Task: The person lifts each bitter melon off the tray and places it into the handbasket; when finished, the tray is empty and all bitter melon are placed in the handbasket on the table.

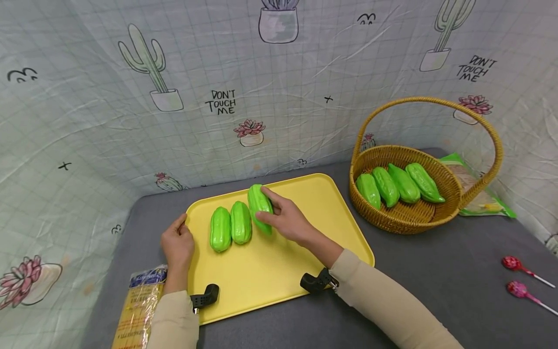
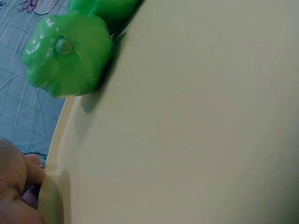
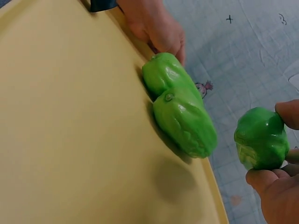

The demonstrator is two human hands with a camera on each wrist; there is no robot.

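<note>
My right hand (image 1: 288, 219) holds a glossy green bitter gourd (image 1: 258, 199) between thumb and fingers, above the yellow tray (image 1: 261, 286). In the right wrist view this held bitter gourd (image 3: 261, 138) is raised clear of the tray. Two more lie side by side on the tray's left half: the outer bitter gourd (image 1: 220, 230) and the inner bitter gourd (image 1: 241, 223). My left hand (image 1: 178, 245) grips the tray's left rim with curled fingers. The left wrist view shows that hand (image 2: 16, 186) against the rim, partly cut off by the frame.
At the right stands a wicker basket (image 1: 394, 224) with a tall handle, holding several bitter gourds (image 1: 403, 183). A green-edged bag (image 1: 488, 206) lies behind it. Two lollipops, one red lollipop (image 1: 511, 263) and one pink lollipop (image 1: 517, 289), lie far right. A spaghetti packet (image 1: 137, 310) is beside my left forearm.
</note>
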